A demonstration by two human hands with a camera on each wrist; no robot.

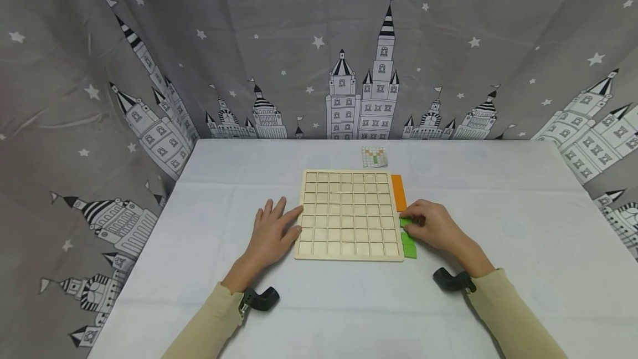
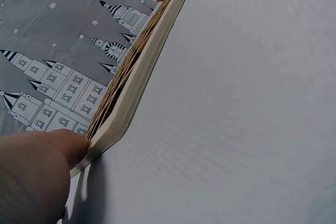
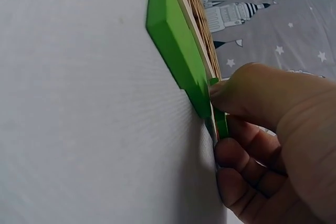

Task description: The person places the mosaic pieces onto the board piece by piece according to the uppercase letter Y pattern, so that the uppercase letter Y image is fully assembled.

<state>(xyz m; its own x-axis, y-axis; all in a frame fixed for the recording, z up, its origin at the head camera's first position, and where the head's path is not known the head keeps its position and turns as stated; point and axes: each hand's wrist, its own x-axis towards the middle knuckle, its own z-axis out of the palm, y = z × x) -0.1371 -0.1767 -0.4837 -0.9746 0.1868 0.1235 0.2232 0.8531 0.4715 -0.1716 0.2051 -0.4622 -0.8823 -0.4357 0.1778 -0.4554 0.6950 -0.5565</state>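
plainly, left fingers spread, touching board edge; right fingers pinch green tile opposite.

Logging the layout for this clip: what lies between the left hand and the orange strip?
The wooden grid board lies between the left hand and the orange strip, as the head view shows.

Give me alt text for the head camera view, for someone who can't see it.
A person's right hand pinches a green piece beside a pale gridded board, while the left hand touches the board's left edge. An orange strip and more green pieces lie along the right side, a small patterned card beyond its far edge.
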